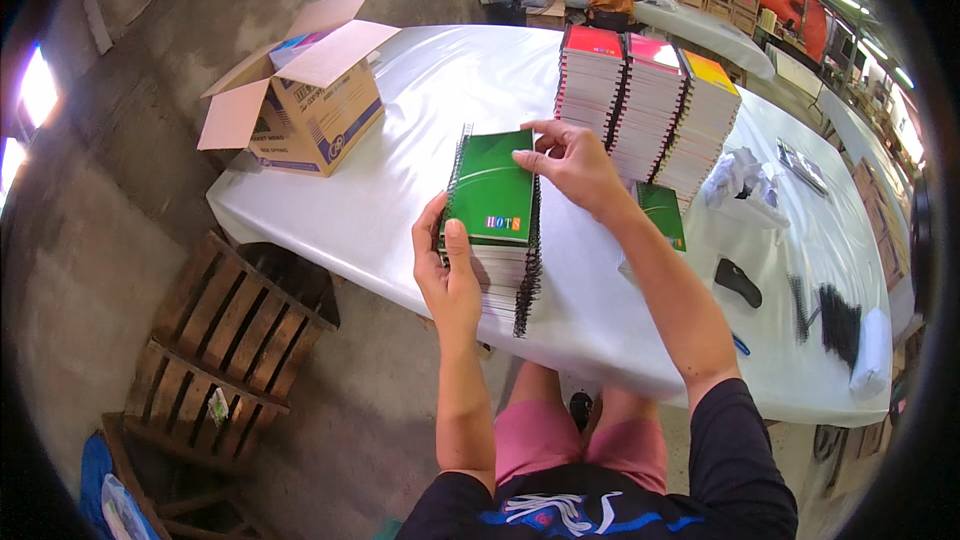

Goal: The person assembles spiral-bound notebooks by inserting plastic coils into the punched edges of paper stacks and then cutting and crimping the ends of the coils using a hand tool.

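A tall stack of spiral-bound notebooks with a green top cover (pixel 492 185) stands near the front edge of the white-covered table. Black coil bindings show down its right side, and one coil shows along the top left. My left hand (pixel 448 258) grips the stack's near left side, thumb on the front edge of the top notebook. At the far right corner, my right hand (pixel 568 162) pinches the top notebook's edge between thumb and fingers. Another green notebook (pixel 660 214) lies to the right, partly hidden by my right forearm.
Behind stand tall stacks of notebooks with red (pixel 594 42), pink and yellow covers. An open cardboard box (pixel 320 115) sits at the table's far left. Crumpled paper (pixel 742 180), a black tool-like object (pixel 738 282) and loose black coils (pixel 840 325) lie right. A wooden chair (pixel 225 340) stands left.
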Motion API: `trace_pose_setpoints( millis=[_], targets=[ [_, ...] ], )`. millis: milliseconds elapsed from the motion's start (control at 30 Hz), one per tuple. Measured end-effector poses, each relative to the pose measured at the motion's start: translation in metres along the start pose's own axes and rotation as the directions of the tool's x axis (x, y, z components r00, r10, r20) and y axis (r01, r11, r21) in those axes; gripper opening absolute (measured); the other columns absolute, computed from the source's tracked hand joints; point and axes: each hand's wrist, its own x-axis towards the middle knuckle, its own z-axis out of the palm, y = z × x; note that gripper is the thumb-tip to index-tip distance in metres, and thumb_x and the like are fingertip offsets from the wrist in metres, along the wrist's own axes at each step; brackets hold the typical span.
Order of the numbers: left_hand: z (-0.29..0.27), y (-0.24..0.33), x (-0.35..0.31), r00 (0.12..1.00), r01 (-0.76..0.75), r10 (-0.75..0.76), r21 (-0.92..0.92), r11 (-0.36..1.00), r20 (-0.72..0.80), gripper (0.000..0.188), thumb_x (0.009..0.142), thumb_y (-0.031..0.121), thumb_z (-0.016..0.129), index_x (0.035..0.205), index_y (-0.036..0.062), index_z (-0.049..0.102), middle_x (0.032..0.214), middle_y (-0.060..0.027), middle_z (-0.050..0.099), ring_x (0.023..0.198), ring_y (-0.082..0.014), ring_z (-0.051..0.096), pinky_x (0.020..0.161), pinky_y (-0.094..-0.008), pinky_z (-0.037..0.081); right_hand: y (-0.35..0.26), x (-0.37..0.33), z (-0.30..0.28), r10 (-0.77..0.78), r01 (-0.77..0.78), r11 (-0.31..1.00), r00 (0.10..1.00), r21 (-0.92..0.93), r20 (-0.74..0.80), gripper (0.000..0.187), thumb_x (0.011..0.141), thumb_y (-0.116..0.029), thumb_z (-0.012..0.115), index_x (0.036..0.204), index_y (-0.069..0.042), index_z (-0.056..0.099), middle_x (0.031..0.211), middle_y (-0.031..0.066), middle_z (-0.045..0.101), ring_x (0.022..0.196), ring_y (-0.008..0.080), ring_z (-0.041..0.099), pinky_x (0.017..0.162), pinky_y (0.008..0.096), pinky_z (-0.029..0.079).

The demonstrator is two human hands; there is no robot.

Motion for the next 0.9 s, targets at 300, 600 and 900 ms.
trace_pose_setpoints(
  millis=[300,600,900],
  targets=[
    [-0.011,-0.013,0.002,0.988,-0.148,0.149,-0.026,0.989,0.028,0.036,0.097,0.027,0.050,0.123,0.0015,0.050,0.116,-0.0076,0.056,0.106,-0.0143,0.052,0.094,-0.0277,0.039,0.044,-0.033,-0.040,-0.183,0.023,0.912,0.917,-0.411,-0.355,0.066,0.080,-0.048,0.066,0.128,-0.006,0.052,0.119,0.0207,0.049,0.115,0.0354,0.044,0.100,0.0428,0.034],
    [-0.012,-0.025,0.002,0.974,-0.226,0.221,0.149,0.963,0.055,0.048,0.089,0.025,0.064,0.127,0.0014,0.048,0.127,-0.0117,0.050,0.115,-0.0198,0.048,0.098,-0.0308,0.037,0.147,-0.134,-0.134,0.645,-0.728,0.608,0.685,-0.316,-0.339,0.047,0.079,-0.045,0.067,0.106,-0.006,0.066,0.094,0.0197,0.065,0.082,0.0331,0.064,0.073,0.0410,0.050],
    [0.009,0.051,-0.069,0.659,-0.670,0.711,0.238,0.704,-0.246,0.033,0.087,0.016,0.049,0.116,0.0017,0.042,0.120,-0.0189,0.042,0.105,-0.0321,0.051,0.094,-0.0436,0.042,0.140,-0.129,-0.142,0.535,-0.689,0.521,0.724,-0.504,-0.436,0.037,0.075,-0.041,0.072,0.079,-0.005,0.069,0.073,0.0168,0.067,0.069,0.0303,0.066,0.063,0.0417,0.050]
  ],
)
